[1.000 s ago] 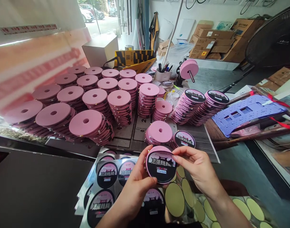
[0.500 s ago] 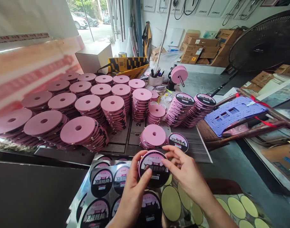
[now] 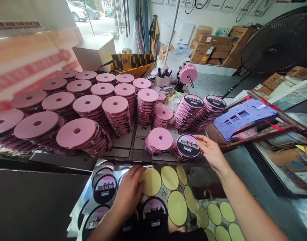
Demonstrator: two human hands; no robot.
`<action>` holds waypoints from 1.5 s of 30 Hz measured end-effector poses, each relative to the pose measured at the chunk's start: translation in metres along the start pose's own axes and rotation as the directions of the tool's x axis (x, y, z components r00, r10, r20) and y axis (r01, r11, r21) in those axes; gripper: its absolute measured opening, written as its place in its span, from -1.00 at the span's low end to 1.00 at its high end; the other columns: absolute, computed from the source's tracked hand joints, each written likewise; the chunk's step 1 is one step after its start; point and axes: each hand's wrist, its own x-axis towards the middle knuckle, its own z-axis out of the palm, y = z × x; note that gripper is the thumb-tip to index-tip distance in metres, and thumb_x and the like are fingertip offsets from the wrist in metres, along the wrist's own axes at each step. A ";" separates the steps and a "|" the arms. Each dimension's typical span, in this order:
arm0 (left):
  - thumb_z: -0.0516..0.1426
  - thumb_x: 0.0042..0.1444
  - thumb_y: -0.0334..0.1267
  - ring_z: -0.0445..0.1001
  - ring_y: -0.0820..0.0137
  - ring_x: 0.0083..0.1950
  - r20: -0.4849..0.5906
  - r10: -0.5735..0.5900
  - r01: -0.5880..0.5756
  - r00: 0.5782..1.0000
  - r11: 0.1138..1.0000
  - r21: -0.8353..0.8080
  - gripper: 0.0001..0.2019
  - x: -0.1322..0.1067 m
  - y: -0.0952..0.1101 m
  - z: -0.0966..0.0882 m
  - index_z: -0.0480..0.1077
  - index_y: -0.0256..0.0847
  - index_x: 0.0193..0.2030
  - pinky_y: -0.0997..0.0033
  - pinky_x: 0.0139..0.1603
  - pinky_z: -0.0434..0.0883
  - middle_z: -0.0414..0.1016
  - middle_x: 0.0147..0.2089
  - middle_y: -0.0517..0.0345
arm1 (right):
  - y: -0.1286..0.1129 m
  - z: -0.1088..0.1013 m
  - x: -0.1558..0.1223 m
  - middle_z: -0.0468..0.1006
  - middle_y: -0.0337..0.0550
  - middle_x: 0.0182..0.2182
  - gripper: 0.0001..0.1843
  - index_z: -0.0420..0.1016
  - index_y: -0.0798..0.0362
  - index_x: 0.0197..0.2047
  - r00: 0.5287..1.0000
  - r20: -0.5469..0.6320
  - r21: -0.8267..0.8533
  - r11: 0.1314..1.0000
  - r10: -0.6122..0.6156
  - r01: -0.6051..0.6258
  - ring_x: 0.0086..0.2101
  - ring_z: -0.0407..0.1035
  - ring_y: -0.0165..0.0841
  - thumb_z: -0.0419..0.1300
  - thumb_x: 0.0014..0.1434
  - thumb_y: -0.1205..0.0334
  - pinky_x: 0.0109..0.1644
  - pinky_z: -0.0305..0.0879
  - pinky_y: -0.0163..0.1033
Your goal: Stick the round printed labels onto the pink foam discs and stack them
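At the table's front right, my right hand point(image 3: 209, 152) pinches the edge of a round pink foam spool point(image 3: 188, 146), whose top bears a black-and-pink label. This spool lies on a short stack of similar ones. My left hand point(image 3: 130, 189) rests on a silvery sticker sheet point(image 3: 164, 192), fingers lying over it and thumb apart. Beneath and around that hand are round printed labels point(image 3: 105, 187); pale yellow circles show on the sheet to its right. Beside the labelled stack stands another short stack of pink spools point(image 3: 159, 139) with a plain top and centre hole.
Several tall stacks of pink spools point(image 3: 115, 105) fill the table's left and middle. Two labelled stacks point(image 3: 193, 101) stand behind the right hand. Further back are a pen holder point(image 3: 163, 80) and a spindle carrying pink discs point(image 3: 188, 74). A purple-seated chair point(image 3: 244, 117) and large fan point(image 3: 276, 50) are at right.
The labelled spool, held between both hands before, has moved forward onto the short stack with my right hand. My left hand has let go of it and come down onto the sticker sheet.
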 end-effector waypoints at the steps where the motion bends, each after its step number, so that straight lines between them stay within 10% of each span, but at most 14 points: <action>1: 0.00 0.03 -0.43 0.31 0.20 0.06 0.011 0.035 -0.036 0.999 0.998 0.042 -0.62 0.000 -0.003 0.002 0.31 -0.14 0.01 0.06 0.08 0.25 0.37 0.05 0.01 | 0.002 0.002 0.002 0.53 -0.17 -0.50 -0.46 0.42 0.12 -0.25 1.000 -0.004 -0.022 1.000 -0.021 0.021 -0.56 0.33 -0.42 0.32 -0.26 -0.07 -0.54 0.20 -0.35; 6: 0.05 -0.04 -0.47 0.24 0.16 0.14 0.079 0.103 -0.117 0.992 0.973 0.198 -0.55 0.001 -0.006 0.007 0.27 -0.12 0.04 0.01 0.13 0.20 0.30 0.13 0.00 | 0.003 -0.002 0.005 0.46 -0.15 -0.44 -0.52 0.44 0.15 -0.22 0.984 -0.061 -0.241 0.959 -0.169 0.149 -0.60 0.23 -0.46 0.21 -0.13 -0.04 -0.54 0.16 -0.31; 10: 0.07 0.00 -0.40 0.21 0.14 0.18 0.110 0.068 -0.095 0.992 0.962 0.256 -0.53 0.001 -0.011 0.003 0.21 -0.15 0.10 -0.05 0.18 0.11 0.26 0.16 -0.06 | 0.000 0.007 -0.036 0.39 -0.12 -0.29 -0.71 0.42 0.08 -0.17 0.878 -0.135 -0.570 0.760 -0.460 0.311 -0.59 0.16 -0.48 0.11 0.07 0.12 -0.44 0.21 -0.27; 15: 0.23 -0.15 -0.26 0.17 0.10 0.20 0.182 0.071 -0.119 0.981 0.956 0.267 -0.33 -0.002 -0.013 -0.001 0.14 -0.12 0.16 -0.08 0.21 0.00 0.21 0.19 -0.10 | 0.038 0.050 -0.131 0.43 -0.05 -0.18 -0.76 0.38 -0.01 -0.13 0.883 0.323 -0.595 0.653 -0.341 0.469 -0.19 0.35 -0.20 0.10 0.12 0.14 -0.13 0.31 -0.10; 19: 0.29 -0.25 -0.17 0.14 0.06 0.20 0.202 0.073 -0.130 0.977 0.950 0.284 -0.21 -0.002 -0.010 0.000 0.13 -0.15 0.18 -0.10 0.20 -0.03 0.21 0.16 -0.16 | 0.090 0.073 -0.171 0.19 0.14 0.14 -0.28 0.06 0.04 0.19 0.885 0.355 -0.728 0.505 -0.302 0.464 0.11 0.10 0.03 0.21 0.00 0.10 0.06 0.16 0.14; 25: 0.32 -0.32 -0.07 -0.07 -0.06 0.30 0.248 0.165 -0.244 0.955 0.910 0.334 -0.12 -0.008 -0.012 0.012 0.11 -0.12 0.21 -0.25 0.20 -0.22 0.00 0.30 -0.22 | 0.117 0.074 -0.165 0.14 0.18 0.18 -0.12 -0.17 0.09 0.29 0.843 0.394 -0.753 0.397 -0.367 0.525 0.15 0.05 0.02 0.19 0.01 0.09 0.10 0.10 0.17; 31: 0.21 -0.12 0.02 -0.11 0.13 0.34 0.449 0.376 -0.482 0.811 0.863 0.148 -0.13 -0.008 -0.021 0.039 -0.10 -0.05 0.30 -0.08 0.27 -0.36 0.03 0.32 0.00 | 0.117 0.065 -0.160 0.27 0.12 0.12 -0.18 -0.10 0.09 0.29 0.811 0.403 -0.708 0.417 -0.425 0.570 0.11 0.15 -0.05 0.19 0.04 0.12 0.11 0.12 0.12; 45: -0.03 0.05 0.15 -0.20 0.16 0.36 0.382 0.422 -0.493 0.822 0.864 0.106 -0.24 0.011 -0.001 0.066 -0.16 -0.13 0.32 -0.05 0.27 -0.36 -0.08 0.35 0.00 | 0.120 0.029 -0.151 0.07 0.06 0.22 -0.29 -0.21 -0.10 0.31 0.838 0.382 -0.730 0.429 -0.390 0.532 0.19 -0.01 -0.06 0.06 0.17 0.16 0.10 0.16 0.12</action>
